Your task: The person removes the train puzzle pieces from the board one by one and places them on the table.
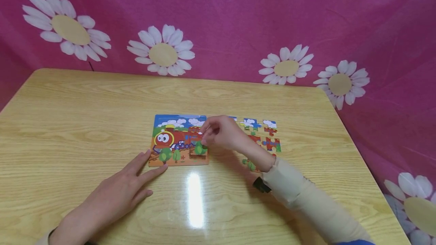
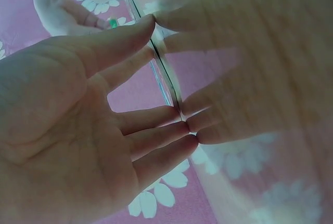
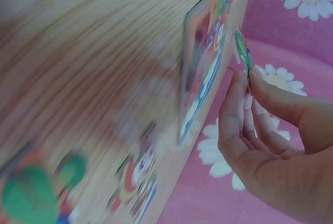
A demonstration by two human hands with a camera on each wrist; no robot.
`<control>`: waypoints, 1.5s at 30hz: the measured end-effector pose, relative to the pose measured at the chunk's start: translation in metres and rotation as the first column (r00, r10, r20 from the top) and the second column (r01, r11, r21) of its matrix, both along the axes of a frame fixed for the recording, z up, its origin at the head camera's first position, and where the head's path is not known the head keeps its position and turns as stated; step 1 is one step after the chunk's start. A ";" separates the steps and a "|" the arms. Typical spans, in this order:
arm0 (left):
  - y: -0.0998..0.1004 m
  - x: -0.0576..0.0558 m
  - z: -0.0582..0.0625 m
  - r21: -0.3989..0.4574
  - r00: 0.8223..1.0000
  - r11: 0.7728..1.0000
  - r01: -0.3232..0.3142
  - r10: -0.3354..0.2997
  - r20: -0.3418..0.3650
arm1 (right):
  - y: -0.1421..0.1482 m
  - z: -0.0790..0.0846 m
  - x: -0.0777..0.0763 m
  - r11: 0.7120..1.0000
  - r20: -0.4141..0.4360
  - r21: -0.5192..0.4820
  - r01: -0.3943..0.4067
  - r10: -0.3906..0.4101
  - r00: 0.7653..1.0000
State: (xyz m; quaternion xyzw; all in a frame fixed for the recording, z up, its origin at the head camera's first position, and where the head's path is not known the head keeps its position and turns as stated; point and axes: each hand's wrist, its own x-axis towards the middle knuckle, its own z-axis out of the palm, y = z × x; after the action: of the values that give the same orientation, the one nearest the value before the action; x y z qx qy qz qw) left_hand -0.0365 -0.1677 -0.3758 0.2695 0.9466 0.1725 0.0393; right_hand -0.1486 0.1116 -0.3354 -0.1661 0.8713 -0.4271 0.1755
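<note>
A jigsaw board with a red cartoon train lies on the table. My left hand rests palm down at its lower left corner, fingers spread and fairly straight, fingertips at the board's edge. In the left wrist view this hand touches the glossy tabletop, which mirrors it. My right hand is over the board's right side and pinches a puzzle piece with a green tree on it. The right wrist view shows that piece edge-on between thumb and fingertips, raised off the board.
Several loose puzzle pieces lie in rough rows right of the board, some hidden behind the right forearm. Light wood table surrounds them, with a bright glare streak in front of the board. A pink cloth with daisies hangs behind.
</note>
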 end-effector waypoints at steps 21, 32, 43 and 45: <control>0.002 -0.002 0.001 -0.001 1.000 1.000 -0.001 0.001 0.008 | 0.074 -0.015 0.018 0.991 -0.028 0.116 0.066 -0.063 0.998; 0.002 -0.003 0.001 -0.005 1.000 1.000 0.000 0.000 0.007 | 0.076 -0.021 0.029 0.973 -0.162 0.220 0.074 -0.038 0.986; 0.002 -0.003 -0.001 0.007 1.000 1.000 0.010 -0.010 -0.016 | 0.072 -0.022 0.033 0.966 -0.187 0.241 0.094 -0.049 0.981; 0.003 -0.002 -0.001 0.011 1.000 1.000 0.013 -0.013 -0.021 | 0.074 -0.020 0.034 0.967 -0.175 0.232 0.103 -0.063 0.983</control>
State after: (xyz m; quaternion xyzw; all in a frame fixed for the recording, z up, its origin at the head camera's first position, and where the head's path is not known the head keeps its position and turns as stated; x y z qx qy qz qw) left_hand -0.0389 -0.1651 -0.3766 0.2776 0.9442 0.1748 0.0289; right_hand -0.1151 0.1857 -0.3555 -0.1420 0.9343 -0.3103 0.1029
